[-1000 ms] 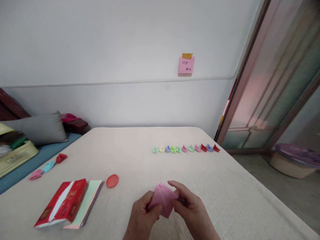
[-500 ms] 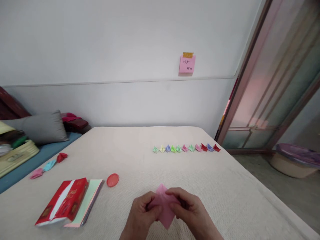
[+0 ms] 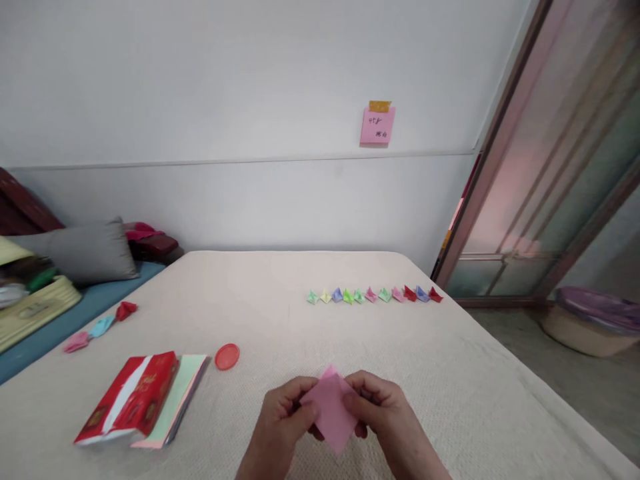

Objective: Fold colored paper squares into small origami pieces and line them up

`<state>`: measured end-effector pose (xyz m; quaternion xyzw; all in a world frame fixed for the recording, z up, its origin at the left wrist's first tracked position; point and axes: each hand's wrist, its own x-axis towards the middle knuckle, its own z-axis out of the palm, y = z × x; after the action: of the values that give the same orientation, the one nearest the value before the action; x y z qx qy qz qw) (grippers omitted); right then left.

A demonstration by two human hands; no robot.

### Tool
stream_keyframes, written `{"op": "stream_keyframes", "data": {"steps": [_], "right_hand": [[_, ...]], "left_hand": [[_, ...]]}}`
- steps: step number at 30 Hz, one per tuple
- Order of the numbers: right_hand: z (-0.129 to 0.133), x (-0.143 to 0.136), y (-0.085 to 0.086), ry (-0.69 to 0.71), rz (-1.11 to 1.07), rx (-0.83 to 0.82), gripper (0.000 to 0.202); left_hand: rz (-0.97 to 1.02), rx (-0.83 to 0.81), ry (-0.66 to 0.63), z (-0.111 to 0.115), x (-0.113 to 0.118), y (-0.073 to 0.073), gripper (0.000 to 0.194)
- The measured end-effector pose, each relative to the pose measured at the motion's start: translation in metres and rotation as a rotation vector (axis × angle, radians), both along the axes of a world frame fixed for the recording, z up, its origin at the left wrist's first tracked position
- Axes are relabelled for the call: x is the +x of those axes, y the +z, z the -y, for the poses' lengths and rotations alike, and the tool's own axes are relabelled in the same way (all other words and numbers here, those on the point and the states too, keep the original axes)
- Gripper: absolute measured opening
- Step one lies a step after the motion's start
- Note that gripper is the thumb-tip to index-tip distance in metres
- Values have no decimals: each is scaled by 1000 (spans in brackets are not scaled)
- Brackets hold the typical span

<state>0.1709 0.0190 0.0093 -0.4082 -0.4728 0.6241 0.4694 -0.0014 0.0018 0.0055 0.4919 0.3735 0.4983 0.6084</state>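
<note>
A pink sheet of origami paper [image 3: 332, 412], folded into a diamond, is held over the near middle of the table. My left hand [image 3: 286, 419] pinches its left corner between thumb and fingers. On the opposite corner, my right hand [image 3: 383, 415] grips it the same way, thumb on the front face. One point of the paper faces away from me and another hangs down toward me. Fingers behind the paper are partly hidden.
Several small folded paper pieces [image 3: 371, 295] stand in a row at the far right of the cloth-covered table [image 3: 250, 293]. To the left lie a red packet [image 3: 133, 397], coloured paper sheets [image 3: 175, 400], a red round lid [image 3: 227, 357] and folded pieces [image 3: 102, 327].
The pink paper now shows a flatter, smoother diamond face, where loose flaps showed before. Both hands have shifted slightly outward to its side corners. The view has tilted a little.
</note>
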Motion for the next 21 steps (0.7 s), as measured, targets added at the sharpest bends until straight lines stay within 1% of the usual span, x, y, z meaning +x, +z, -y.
{"op": "stream_keyframes", "data": {"steps": [3,6,8,11,14,18,21], "right_hand": [[1,1,2,12,-26,-8,8],[0,2,1,5,-44,-18,16],[1,2,2,0,-56,-14,18],[3,1,6,29,-21,24,12],[5,0,10,44,16,37,13],[5,-1,10,32,27,26,13],[5,-1,9,59,36,13,21]], "left_hand": [[-31,-6,37,0,-2,-2,19],[-92,18,93,1,-3,-2,16],[-125,45,107,2,-3,0,16],[-134,46,53,3,-2,5,20],[-110,31,-18,3,-1,8,23],[-40,7,9,1,-1,4,22],[-26,-1,25,0,-2,1,20]]}}
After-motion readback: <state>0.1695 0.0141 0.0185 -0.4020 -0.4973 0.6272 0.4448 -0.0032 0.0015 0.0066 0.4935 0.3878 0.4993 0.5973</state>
